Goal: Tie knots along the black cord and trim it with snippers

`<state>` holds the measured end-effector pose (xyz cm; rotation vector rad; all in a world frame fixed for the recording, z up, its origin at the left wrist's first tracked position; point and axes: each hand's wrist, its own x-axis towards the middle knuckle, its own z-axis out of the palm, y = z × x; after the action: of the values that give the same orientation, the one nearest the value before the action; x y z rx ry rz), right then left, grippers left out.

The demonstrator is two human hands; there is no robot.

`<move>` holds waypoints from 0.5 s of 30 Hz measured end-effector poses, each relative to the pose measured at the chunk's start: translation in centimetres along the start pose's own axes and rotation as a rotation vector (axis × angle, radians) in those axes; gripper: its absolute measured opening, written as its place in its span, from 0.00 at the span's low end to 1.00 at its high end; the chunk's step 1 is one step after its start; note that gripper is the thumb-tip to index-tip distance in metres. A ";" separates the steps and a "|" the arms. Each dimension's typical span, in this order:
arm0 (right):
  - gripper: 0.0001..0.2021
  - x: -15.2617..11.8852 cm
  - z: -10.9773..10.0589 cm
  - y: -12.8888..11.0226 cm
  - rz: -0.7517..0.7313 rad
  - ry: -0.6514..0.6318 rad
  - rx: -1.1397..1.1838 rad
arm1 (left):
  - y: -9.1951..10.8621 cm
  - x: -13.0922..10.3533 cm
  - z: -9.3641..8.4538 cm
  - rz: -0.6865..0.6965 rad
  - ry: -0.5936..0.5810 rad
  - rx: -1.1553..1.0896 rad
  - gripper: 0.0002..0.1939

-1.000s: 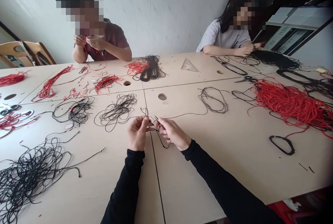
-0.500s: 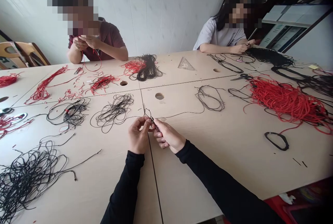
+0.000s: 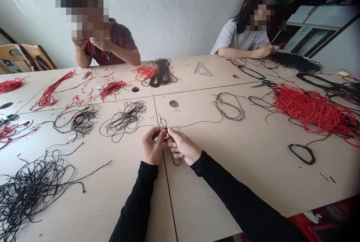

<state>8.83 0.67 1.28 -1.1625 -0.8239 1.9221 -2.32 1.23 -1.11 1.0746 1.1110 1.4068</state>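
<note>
My left hand (image 3: 153, 144) and my right hand (image 3: 182, 146) meet above the table's middle seam, fingertips nearly touching. Both are closed on black cord (image 3: 163, 123), the left in a pinch of thumb and forefinger, the right with its fingers wrapped round. Loose cord ends stick up past the fingertips, and a black loop (image 3: 176, 164) hangs below my right hand. What lies inside the right palm is hidden. A thin dark cord (image 3: 201, 122) runs behind my hands, between a loose coil (image 3: 229, 106) on the right and a tangled bundle (image 3: 125, 118) on the left.
Black cords (image 3: 30, 193) heap at the near left; red cords (image 3: 312, 110) pile at the right by scissors (image 3: 264, 83). A black ring (image 3: 302, 154) lies nearer. Beyond are a set square (image 3: 203, 69) and a table hole (image 3: 174, 103). Two people (image 3: 123, 43) sit opposite, holding cords.
A black loop now shows below my right hand. My hands stay together at nearly the same spot. The person at the left has raised their hands with the red cord.
</note>
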 end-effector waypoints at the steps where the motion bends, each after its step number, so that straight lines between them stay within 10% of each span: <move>1: 0.16 0.0 0.0 0.0 -0.003 0.003 -0.002 | 0.0 0.0 0.0 0.003 -0.001 0.006 0.13; 15: 0.16 -0.2 -0.6 -0.6 -0.116 -0.001 -0.157 | 0.6 0.1 -0.2 -0.080 0.029 -0.074 0.16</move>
<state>9.58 0.89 1.62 -1.1783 -1.0363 1.7893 -2.59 1.30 -0.59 0.9499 1.1029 1.3928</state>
